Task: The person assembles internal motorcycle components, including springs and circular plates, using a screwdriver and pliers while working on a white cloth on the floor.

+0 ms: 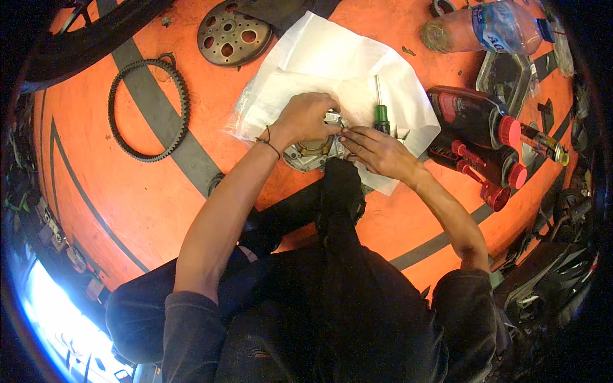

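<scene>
My left hand (305,119) is closed round a small silver metal part (332,118). The fingertips of my right hand (378,152) are pinched together against the near right side of that same part; whatever lies between them is too small to make out. Beneath both hands rests a round metal housing (305,158) with a brass-coloured ring, partly covered by my fingers. It lies at the near edge of a crumpled white sheet (317,46). A screwdriver (381,113) with a green handle lies on the sheet, just beyond my right hand.
A toothed rubber belt (115,110) lies on the orange floor at the left. Beyond the hands sits a round metal plate with holes (250,32). At the right are dark bottles with red caps (469,110), a red funnel-like piece (495,195), and a clear plastic bottle (456,33).
</scene>
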Tool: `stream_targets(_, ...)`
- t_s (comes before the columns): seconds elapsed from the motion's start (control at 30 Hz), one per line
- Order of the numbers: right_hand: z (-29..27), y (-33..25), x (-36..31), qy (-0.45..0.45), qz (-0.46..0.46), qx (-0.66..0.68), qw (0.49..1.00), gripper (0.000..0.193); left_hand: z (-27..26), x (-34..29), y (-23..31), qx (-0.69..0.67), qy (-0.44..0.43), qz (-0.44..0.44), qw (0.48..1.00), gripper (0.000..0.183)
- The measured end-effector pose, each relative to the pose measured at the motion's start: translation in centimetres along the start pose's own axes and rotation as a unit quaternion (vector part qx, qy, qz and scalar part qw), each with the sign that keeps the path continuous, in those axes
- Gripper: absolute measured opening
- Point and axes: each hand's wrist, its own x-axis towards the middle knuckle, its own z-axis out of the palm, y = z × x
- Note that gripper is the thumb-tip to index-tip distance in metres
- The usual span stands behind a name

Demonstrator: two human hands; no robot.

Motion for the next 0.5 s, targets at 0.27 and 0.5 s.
stream_targets(0.27, 0.7, 0.9, 0.9, 0.034, -0.030, -0.014, 0.999, 0.035, -0.2, 0.0, 0.7, 0.014, 0.008, -0.009, 1.000, 0.033)
stream_targets(0.5, 2.1, 0.6, 0.5, 0.077, 0.008, -0.025, 0.997, 0.040, -0.2, -0.4, 0.4, 0.015, -0.002, -0.010, 1.000, 0.035)
